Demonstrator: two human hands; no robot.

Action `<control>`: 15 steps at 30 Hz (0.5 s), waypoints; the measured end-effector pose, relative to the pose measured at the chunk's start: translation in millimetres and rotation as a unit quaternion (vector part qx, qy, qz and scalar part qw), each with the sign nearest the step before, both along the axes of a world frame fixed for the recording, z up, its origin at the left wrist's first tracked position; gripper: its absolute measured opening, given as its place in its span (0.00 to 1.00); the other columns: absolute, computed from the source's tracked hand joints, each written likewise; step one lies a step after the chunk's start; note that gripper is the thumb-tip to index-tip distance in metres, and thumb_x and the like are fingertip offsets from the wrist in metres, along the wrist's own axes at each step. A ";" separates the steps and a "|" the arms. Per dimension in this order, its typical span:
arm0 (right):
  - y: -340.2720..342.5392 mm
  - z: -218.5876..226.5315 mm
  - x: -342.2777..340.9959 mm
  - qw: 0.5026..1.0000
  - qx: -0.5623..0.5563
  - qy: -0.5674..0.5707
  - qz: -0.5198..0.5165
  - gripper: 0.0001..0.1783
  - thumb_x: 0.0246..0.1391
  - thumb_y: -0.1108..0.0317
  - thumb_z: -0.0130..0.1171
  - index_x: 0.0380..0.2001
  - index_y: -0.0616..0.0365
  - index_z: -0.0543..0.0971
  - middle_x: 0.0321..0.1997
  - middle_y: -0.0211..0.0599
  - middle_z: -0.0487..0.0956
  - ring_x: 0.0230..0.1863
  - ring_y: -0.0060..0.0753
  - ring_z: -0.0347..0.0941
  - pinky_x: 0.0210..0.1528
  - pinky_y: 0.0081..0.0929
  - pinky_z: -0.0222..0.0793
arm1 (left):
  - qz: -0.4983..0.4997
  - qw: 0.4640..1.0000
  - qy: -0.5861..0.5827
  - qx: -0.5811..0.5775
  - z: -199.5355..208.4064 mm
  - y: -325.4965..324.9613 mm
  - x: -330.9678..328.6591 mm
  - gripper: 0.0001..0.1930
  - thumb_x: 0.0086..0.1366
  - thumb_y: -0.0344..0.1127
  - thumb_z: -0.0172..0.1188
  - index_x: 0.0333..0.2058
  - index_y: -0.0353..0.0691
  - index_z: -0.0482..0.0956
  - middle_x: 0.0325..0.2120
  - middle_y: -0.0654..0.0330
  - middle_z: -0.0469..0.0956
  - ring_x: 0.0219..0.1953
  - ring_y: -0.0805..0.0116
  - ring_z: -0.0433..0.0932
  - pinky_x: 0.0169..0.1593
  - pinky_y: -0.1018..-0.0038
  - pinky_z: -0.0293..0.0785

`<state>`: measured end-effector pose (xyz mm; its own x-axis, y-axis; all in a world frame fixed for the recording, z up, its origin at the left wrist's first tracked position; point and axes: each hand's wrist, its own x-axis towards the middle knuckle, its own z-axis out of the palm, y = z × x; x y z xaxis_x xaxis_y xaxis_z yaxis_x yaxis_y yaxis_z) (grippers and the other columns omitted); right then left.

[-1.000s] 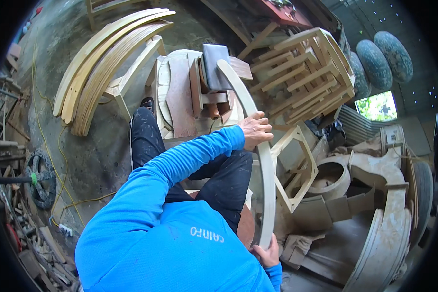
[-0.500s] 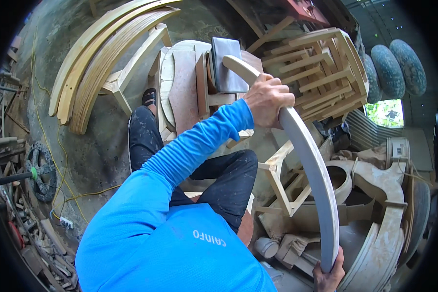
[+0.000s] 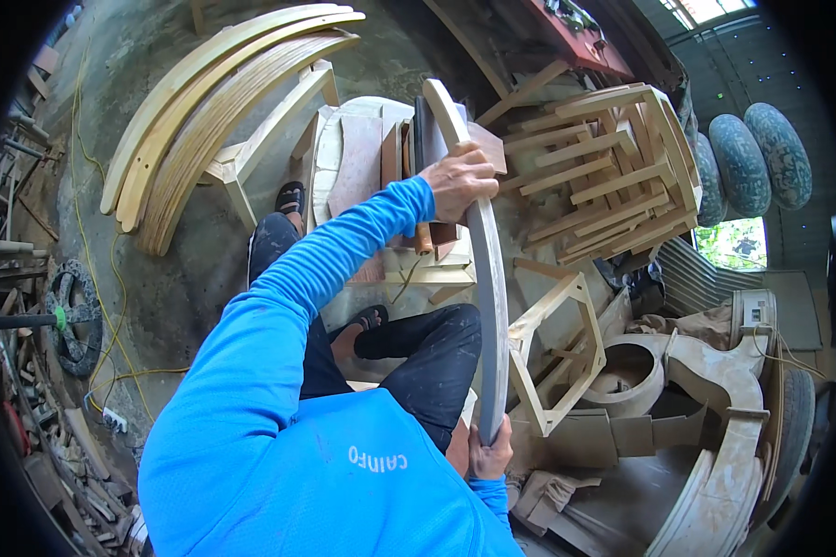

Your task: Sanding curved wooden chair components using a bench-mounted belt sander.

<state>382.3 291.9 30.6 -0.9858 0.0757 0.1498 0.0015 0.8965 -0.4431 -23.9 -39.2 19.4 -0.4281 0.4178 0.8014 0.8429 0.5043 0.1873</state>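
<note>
A long curved wooden piece (image 3: 489,306), grey on its broad face, stands in front of me with one end far and the other near. My left hand (image 3: 460,181) is closed round its upper part, below the far tip. Near the lower end, my right hand (image 3: 489,450) grips it with fingers wrapped over the edge. Just behind the far end is a flat grey sanding pad or board (image 3: 429,139), partly covered by the piece. Beneath it sits a low wooden stand (image 3: 355,162) with a pale rounded top and brown panels.
Several curved wooden strips (image 3: 190,130) rest on a wooden frame (image 3: 269,116) at the far left. Stacked wooden frames (image 3: 613,167) stand at the far right, with another frame (image 3: 567,353) nearer. A large curved pale part (image 3: 706,371) lies right. A yellow cord (image 3: 111,316) crosses the floor.
Both hands have brought the curved piece leftward and turned it more upright, its lower end now close to my body. The far tip has shifted slightly farther away, and the grey pad is more covered.
</note>
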 end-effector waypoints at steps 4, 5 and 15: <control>34.7 24.3 42.1 0.999 0.006 -0.035 -0.017 0.37 0.50 0.67 0.72 0.63 0.50 0.68 0.49 0.56 0.82 0.44 0.61 0.83 0.42 0.46 0.79 | -0.012 1.000 0.006 0.021 15.9 34.0 34.7 0.22 0.34 0.39 0.76 0.31 0.51 0.78 0.33 0.64 0.75 0.43 0.60 0.76 0.60 0.60 0.66; 44.4 44.1 53.8 0.994 0.072 -0.070 -0.048 0.38 0.48 0.67 0.72 0.63 0.48 0.68 0.50 0.54 0.81 0.44 0.59 0.84 0.43 0.46 0.79 | -0.009 1.000 0.000 0.011 21.8 41.7 43.6 0.21 0.34 0.40 0.75 0.31 0.51 0.78 0.32 0.64 0.76 0.42 0.61 0.76 0.57 0.61 0.67; 98.5 452.5 18.7 0.935 0.324 -0.142 0.032 0.47 0.34 0.77 0.60 0.67 0.57 0.68 0.51 0.47 0.81 0.50 0.41 0.79 0.50 0.37 0.76 | 0.022 0.978 -0.134 0.160 115.3 83.2 84.8 0.26 0.40 0.57 0.77 0.30 0.47 0.78 0.27 0.60 0.79 0.35 0.58 0.81 0.43 0.58 0.71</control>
<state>401.0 390.4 483.1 -0.9921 -0.0005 -0.1254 -0.0261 0.9789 0.2025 60.9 43.9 134.7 -0.6525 0.1400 0.7447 0.7205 0.4191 0.5525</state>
